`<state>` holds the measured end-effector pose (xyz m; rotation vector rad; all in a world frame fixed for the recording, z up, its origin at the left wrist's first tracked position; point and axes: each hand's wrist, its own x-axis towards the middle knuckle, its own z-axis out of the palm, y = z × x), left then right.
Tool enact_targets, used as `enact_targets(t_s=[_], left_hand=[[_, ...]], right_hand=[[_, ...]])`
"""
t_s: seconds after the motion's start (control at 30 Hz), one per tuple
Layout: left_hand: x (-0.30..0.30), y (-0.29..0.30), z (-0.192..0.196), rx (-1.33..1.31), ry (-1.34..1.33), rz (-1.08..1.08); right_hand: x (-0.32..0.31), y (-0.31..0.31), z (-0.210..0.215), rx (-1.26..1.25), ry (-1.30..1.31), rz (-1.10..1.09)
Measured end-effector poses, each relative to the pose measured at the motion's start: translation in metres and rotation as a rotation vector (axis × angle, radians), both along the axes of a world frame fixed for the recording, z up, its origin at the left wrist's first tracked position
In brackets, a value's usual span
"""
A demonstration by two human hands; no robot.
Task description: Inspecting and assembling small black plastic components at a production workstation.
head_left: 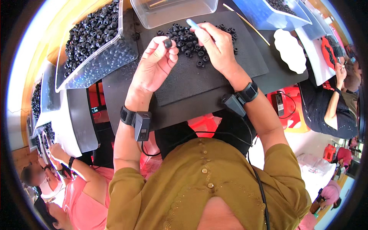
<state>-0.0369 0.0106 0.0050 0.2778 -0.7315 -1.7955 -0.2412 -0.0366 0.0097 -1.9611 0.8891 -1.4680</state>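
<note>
Between the thumb and fingers of my left hand [152, 67] is a small round black part [167, 43], held up over the near left of a loose pile. My right hand [219, 48] grips a slim light-blue tool [192, 23]; its tip points up and left, and its lower length is hidden in my fingers. Beneath and between both hands lies the pile of black hollow round parts [188, 43], many showing a hole. They rest on a dark textured mat [207, 80]. The two hands are apart from each other.
A clear bin [92, 74] heaped with black parts stands at left. At the far edge are another clear bin [174, 17] and a bluish bin [264, 17]. A thin wooden stick [251, 27] and a white scalloped dish [290, 51] lie right. Co-workers sit on both sides. Cables run from my wrist devices.
</note>
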Motion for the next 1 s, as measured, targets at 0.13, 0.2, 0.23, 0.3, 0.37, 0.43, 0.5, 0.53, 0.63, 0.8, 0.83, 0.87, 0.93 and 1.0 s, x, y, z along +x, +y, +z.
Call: enact_targets(t_s=[0.13, 0.2, 0.23, 0.3, 0.37, 0.43, 0.5, 0.53, 0.63, 0.8, 0.83, 0.87, 0.93, 1.0], left_hand=[[-0.005, -0.001, -0.001, 0.004, -0.003, 0.016], [-0.006, -0.002, -0.004, 0.001, -0.089, 0.055], [-0.007, -0.001, -0.005, 0.002, -0.088, 0.058], [-0.01, 0.0, -0.007, 0.063, -0.102, 0.068], [-0.013, 0.0, -0.007, 0.071, -0.106, 0.073], [-0.015, 0.0, -0.007, 0.092, -0.112, 0.057], [-0.014, -0.001, -0.011, 0.101, -0.1, 0.04], [-0.013, -0.001, -0.013, 0.109, -0.087, 0.023], [-0.014, -0.001, -0.014, 0.096, -0.059, -0.022], [-0.011, -0.003, -0.024, 0.128, -0.001, -0.05], [-0.011, -0.004, -0.025, 0.116, 0.025, -0.067], [-0.012, -0.003, -0.024, 0.117, 0.024, -0.066], [-0.012, -0.001, -0.021, 0.161, 0.041, -0.077], [-0.011, -0.001, -0.02, 0.155, 0.036, -0.081]], right_hand=[[0.004, 0.003, 0.0, -0.018, 0.015, 0.117], [0.005, 0.006, 0.002, -0.024, 0.0, 0.144], [0.006, 0.009, 0.004, -0.03, -0.016, 0.168], [0.007, 0.014, 0.006, 0.025, -0.059, 0.198], [0.007, 0.013, 0.006, -0.069, -0.004, 0.186], [0.007, 0.013, 0.007, -0.096, -0.001, 0.172], [0.006, 0.014, 0.009, -0.209, 0.042, 0.111], [0.007, 0.014, 0.009, -0.208, 0.042, 0.113], [0.006, 0.014, 0.007, -0.309, 0.067, 0.083], [0.005, 0.016, 0.007, -0.454, 0.136, 0.012], [0.005, 0.017, 0.007, -0.454, 0.135, 0.013], [0.005, 0.018, 0.009, -0.482, 0.148, 0.013], [0.005, 0.018, 0.01, -0.51, 0.161, 0.014], [0.005, 0.016, 0.01, -0.532, 0.136, 0.037]])
